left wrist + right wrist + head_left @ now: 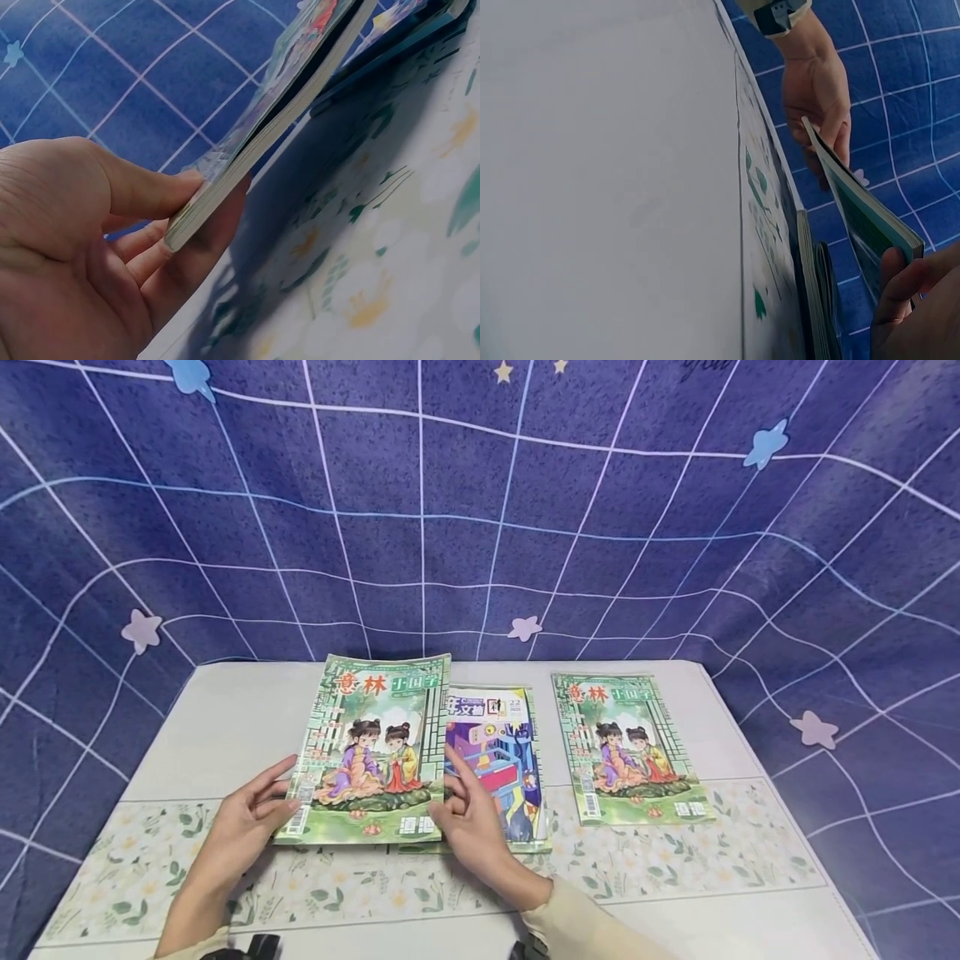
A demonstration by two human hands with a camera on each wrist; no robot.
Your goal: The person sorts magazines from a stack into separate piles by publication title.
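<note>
The head view is bright and quite even; both wrist views are dimmer. In the left one, a broad dark shadow lies under the held magazine point(274, 127) on the floral band point(405, 262), which looks soft; in the right one, the white tabletop point(615, 165) appears dull grey

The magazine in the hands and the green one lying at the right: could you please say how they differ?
The held magazine is gripped by the left hand and right hand, off the table; the lying magazine rests on it. In the head view, the held magazine looks larger and overlaps the purple-covered magazine; the lying magazine sits apart. Both share the same green cover.
</note>
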